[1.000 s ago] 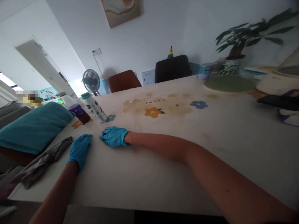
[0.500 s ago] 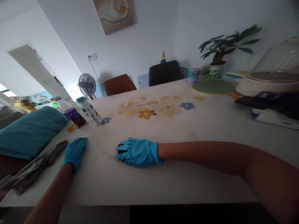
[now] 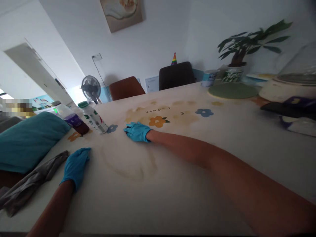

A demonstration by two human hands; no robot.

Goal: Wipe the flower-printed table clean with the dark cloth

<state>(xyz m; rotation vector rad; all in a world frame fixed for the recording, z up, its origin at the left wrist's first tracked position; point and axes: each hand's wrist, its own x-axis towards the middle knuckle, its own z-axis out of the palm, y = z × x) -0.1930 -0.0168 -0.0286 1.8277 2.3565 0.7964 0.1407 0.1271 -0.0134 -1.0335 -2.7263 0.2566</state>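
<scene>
My right hand [image 3: 137, 132], in a blue glove, presses down on the white table [image 3: 182, 197] just left of the printed orange flower. Its fingers curl over a small dark object, mostly hidden under them. Near the table's left side rests my left hand [image 3: 76, 167], also gloved in blue, beside a grey cloth [image 3: 34, 182]; its fingers are together and bent, and whatever may be beneath them is hidden. A curved brownish smear marks the tabletop between and in front of the hands. A white bottle with a green cap [image 3: 93, 118] stands beyond them, next to a purple-labelled bottle [image 3: 74, 121].
At the right are a green round mat [image 3: 232, 91], a potted plant [image 3: 233, 73], a can [image 3: 209, 78], a domed appliance [image 3: 288, 87] and dark items. A teal cushion [image 3: 32, 141] lies left. Two chairs and a fan [image 3: 91, 88] stand behind the table.
My right hand has moved away from me, up toward the printed flowers, uncovering more of the brownish smear. My left hand stays in nearly the same place. The view has shifted slightly.
</scene>
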